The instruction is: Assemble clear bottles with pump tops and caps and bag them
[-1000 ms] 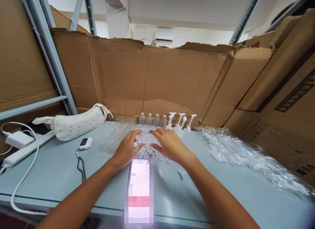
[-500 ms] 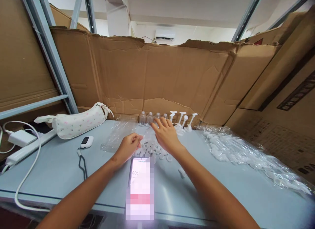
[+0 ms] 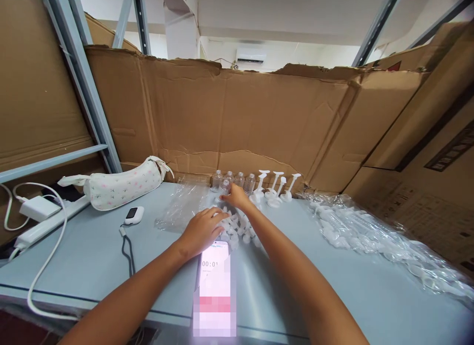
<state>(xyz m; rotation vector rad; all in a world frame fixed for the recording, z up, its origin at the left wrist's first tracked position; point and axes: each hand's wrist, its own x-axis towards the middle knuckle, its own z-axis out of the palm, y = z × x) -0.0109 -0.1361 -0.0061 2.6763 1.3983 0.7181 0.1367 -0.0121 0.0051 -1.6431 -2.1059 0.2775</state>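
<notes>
My right hand (image 3: 235, 197) reaches to the back of the grey table (image 3: 92, 256) and closes its fingers on a small clear bottle (image 3: 224, 188) at the row of small bottles (image 3: 240, 181). My left hand (image 3: 203, 228) rests curled over a heap of small white caps (image 3: 239, 227) in the middle of the table; what its fingers hold, if anything, is hidden. Several white pump heads (image 3: 276, 183) stand to the right of the bottles. A phone (image 3: 215, 280) with a timer on its screen lies between my forearms.
A flowered pouch (image 3: 122, 185) and a small white device with a cord (image 3: 134, 215) lie at the left, beside a charger and white cable (image 3: 35, 209). Clear plastic bags of parts (image 3: 374, 236) spread along the right. Cardboard walls (image 3: 259, 122) enclose the table's back and sides.
My right hand left the cap heap, reached back to the bottle row and closed on one bottle. My left hand stayed over the caps. The camera shifted slightly.
</notes>
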